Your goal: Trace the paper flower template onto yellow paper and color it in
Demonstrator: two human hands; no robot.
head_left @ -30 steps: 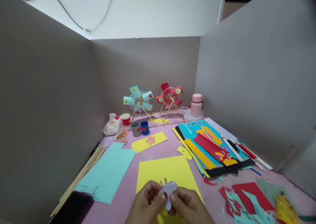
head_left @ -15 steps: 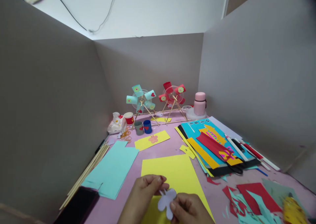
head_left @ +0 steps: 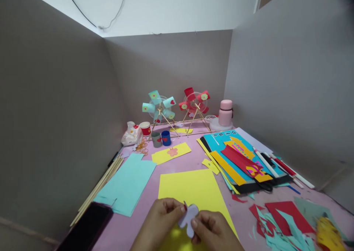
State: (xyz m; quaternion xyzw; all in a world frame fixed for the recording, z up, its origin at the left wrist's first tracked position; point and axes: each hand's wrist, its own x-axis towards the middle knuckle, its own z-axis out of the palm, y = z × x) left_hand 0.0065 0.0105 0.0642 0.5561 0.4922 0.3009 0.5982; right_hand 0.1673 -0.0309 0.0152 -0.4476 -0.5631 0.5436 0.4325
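A small lavender paper flower [head_left: 190, 217] is held between both hands over a large yellow sheet [head_left: 190, 186]. My left hand [head_left: 163, 219] pinches its left side between thumb and fingers. On its right edge my right hand [head_left: 211, 227] is closed with thumb and forefinger. The fingers hide parts of the flower's rim. Farther back, a yellow strip [head_left: 163, 155] bears a pink flower [head_left: 172, 152].
Light blue sheets [head_left: 129, 184], sticks [head_left: 96, 190] and a dark phone [head_left: 85, 227] lie left. Two paper wheels [head_left: 159, 109] stand behind two small cups [head_left: 166, 138]. Stacked papers [head_left: 218, 144], markers [head_left: 287, 168], red scraps [head_left: 290, 216] and a pink bottle [head_left: 225, 112] are right.
The left thumb and fingers have shifted onto the flower's left side, and the flower has moved slightly up. The camera view has shifted a little.
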